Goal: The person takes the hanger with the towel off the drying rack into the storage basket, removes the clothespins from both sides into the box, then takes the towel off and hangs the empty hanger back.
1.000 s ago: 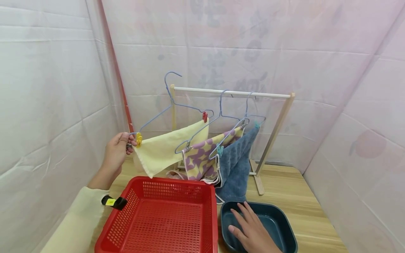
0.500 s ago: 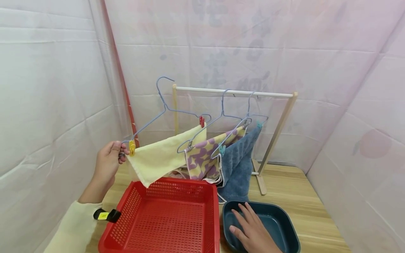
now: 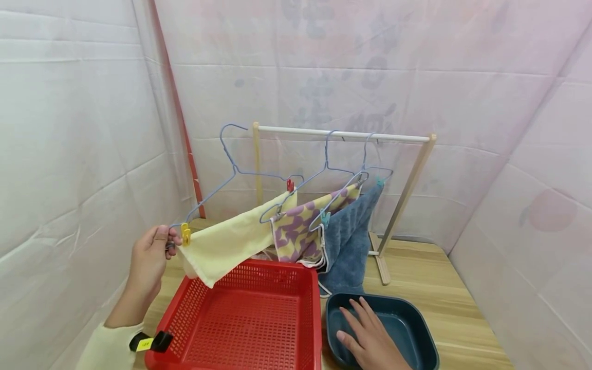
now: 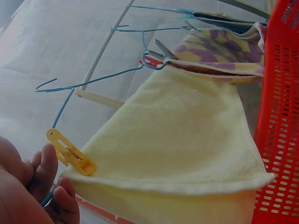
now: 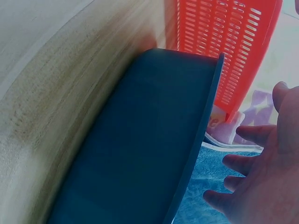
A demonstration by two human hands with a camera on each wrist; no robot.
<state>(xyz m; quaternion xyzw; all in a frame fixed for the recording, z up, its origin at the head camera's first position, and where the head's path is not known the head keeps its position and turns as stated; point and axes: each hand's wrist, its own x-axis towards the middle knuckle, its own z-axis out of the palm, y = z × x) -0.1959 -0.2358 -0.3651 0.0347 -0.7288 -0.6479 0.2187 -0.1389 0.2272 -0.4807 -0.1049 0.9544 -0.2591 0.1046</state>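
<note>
My left hand (image 3: pixel 150 257) grips the left end of a blue wire clothes hanger (image 3: pixel 211 195). A pale yellow towel (image 3: pixel 236 239) hangs from it, held by a yellow clothespin (image 3: pixel 185 234) at the left and a red clothespin (image 3: pixel 290 185) at the right. The hanger's hook stands left of the drying rack's (image 3: pixel 342 133) left post, apart from the rod. In the left wrist view the yellow clothespin (image 4: pixel 70 151) is close to my fingertips. My right hand (image 3: pixel 370 336) is spread over a dark teal basin (image 3: pixel 427 334) and holds nothing.
A purple-and-yellow patterned towel (image 3: pixel 296 231) and a blue towel (image 3: pixel 351 241) hang from hangers on the rod. The red mesh basket (image 3: pixel 316 308) stands in front on the wooden table (image 3: pixel 462 308). White sheeting (image 3: pixel 522 231) encloses the sides and back.
My left hand has moved down and left, taking the hanger and yellow towel along. The hook has dropped to about the height of the rod. My right hand has stayed over the basin.
</note>
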